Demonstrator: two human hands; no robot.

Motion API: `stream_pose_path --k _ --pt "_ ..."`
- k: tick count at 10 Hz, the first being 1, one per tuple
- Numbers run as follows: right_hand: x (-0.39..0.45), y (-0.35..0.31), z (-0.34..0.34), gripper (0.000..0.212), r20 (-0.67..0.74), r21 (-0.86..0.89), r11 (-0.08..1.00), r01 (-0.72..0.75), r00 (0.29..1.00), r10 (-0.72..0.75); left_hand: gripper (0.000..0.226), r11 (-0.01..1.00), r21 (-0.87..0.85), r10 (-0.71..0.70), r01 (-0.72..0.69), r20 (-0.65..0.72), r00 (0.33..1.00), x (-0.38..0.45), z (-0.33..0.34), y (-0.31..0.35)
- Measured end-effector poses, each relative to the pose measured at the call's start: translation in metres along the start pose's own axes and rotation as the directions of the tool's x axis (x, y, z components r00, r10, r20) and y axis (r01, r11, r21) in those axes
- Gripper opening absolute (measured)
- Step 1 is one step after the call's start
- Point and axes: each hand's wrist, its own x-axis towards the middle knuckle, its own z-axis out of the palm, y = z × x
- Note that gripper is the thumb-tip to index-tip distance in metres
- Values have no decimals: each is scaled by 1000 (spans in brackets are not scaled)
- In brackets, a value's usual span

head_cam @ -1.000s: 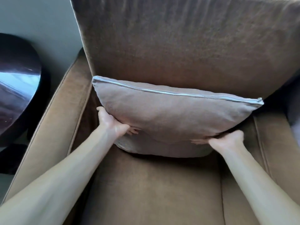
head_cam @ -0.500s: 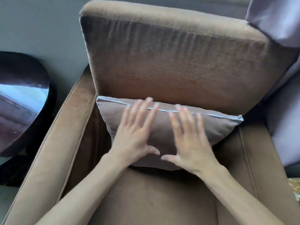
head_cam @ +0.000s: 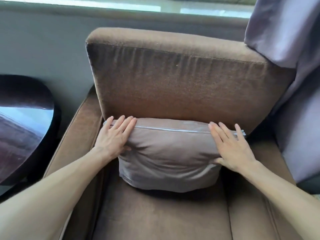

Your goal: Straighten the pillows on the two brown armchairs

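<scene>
A taupe pillow (head_cam: 170,154) with pale piping along its top seam stands on the seat of a brown armchair (head_cam: 176,84), leaning against the backrest. My left hand (head_cam: 115,137) lies flat on the pillow's upper left corner, fingers spread. My right hand (head_cam: 232,146) presses flat on the upper right corner, fingers spread, thumb at the pillow's side. Neither hand grips the fabric. The pillow's lower corners are tucked under and creased.
A dark glossy round table (head_cam: 22,129) stands close to the chair's left armrest (head_cam: 76,135). A grey-lilac curtain (head_cam: 292,80) hangs over the chair's right side. Behind the backrest is a grey wall with a window sill (head_cam: 121,6).
Both hands slid apart from the pillow's middle to its upper corners. A second ago they held its lower edge. My view has pulled back, showing the whole backrest and the window.
</scene>
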Motion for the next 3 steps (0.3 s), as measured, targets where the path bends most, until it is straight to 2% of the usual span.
stream_pose_path --k 1,2,3 --pt "-19 17 6 124 -22 17 993 -119 993 119 113 994 -64 -88 87 -2 996 -12 -4 -10" --pt "-28 25 8 116 -11 50 975 -218 976 219 105 983 -103 -156 155 -1 988 -18 -11 -11" --pt "-40 28 -18 92 83 123 931 -345 938 336 80 876 -279 -389 394 76 918 -31 -30 -15"
